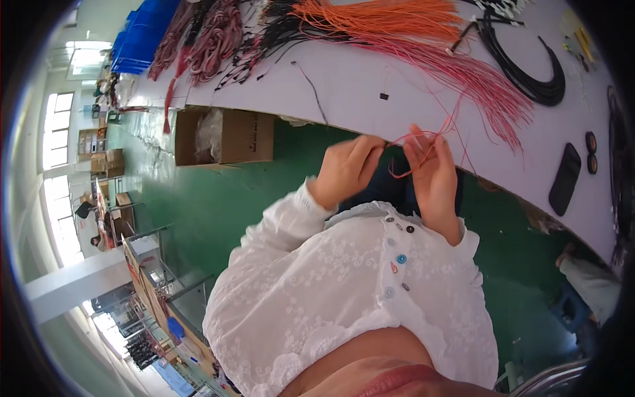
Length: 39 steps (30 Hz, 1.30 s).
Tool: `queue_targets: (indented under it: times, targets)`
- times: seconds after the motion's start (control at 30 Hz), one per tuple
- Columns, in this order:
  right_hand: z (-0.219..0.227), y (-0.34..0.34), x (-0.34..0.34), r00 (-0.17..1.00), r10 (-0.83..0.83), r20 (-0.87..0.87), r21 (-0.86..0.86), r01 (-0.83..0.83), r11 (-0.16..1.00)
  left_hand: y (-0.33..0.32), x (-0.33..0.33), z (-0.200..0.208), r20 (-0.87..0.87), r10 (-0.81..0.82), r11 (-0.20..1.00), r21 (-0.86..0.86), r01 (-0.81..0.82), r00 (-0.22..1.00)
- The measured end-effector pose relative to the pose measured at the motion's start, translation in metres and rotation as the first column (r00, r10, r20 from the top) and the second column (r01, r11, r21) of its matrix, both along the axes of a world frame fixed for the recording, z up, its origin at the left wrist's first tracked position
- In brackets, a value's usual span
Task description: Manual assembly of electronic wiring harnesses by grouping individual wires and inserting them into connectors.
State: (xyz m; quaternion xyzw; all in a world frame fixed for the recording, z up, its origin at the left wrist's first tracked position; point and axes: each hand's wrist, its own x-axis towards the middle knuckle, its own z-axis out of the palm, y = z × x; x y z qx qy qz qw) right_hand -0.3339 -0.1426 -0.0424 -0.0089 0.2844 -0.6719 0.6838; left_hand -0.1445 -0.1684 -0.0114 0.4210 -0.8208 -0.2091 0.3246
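Observation:
Thin red and orange wires (397,176) run in a loose loop between my hands, just off the table's near edge. My left hand (347,167) is closed in a pinch at the left end of the wires, fingertips together. My right hand (434,175) holds the wires between its fingers, palm turned partly up. From there red strands trail up onto the table toward a spread bundle of red wires (456,71). Exactly how the wire ends lie in my fingertips is too small to make out.
On the white table (360,79) lie orange wires (390,20), a black cable coil (552,73), a phone (565,178) and a small black connector (384,96). Blue bins (142,36) stand far left. A cardboard box (246,137) sits below the edge. Another person's sleeve (592,281) shows lower right.

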Motion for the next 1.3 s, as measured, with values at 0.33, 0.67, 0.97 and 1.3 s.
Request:
queue_targets:
  times: [0.33,0.67,0.97,1.3]
  targets:
    - [-0.015,-0.004,-0.035,0.982,-0.189,-0.013,-0.076,0.187,0.979,0.108,0.061,-0.001,-0.080,0.037,0.518,0.854,0.049,0.996]
    - [0.003,-0.010,-0.141,0.968,-0.242,-0.072,-0.069,0.237,0.969,0.099,0.057,-0.013,-0.160,0.085,0.450,0.887,0.106,0.983]
    - [0.054,0.069,-0.115,0.913,0.057,-0.403,-0.246,-0.169,0.954,0.023,-0.056,0.011,-0.365,-0.091,0.770,0.564,0.298,0.927]
    - [0.069,0.086,-0.095,0.631,-0.050,-0.775,-0.165,-0.126,0.978,-0.003,-0.118,0.041,-0.701,0.058,0.571,0.607,0.552,0.711]
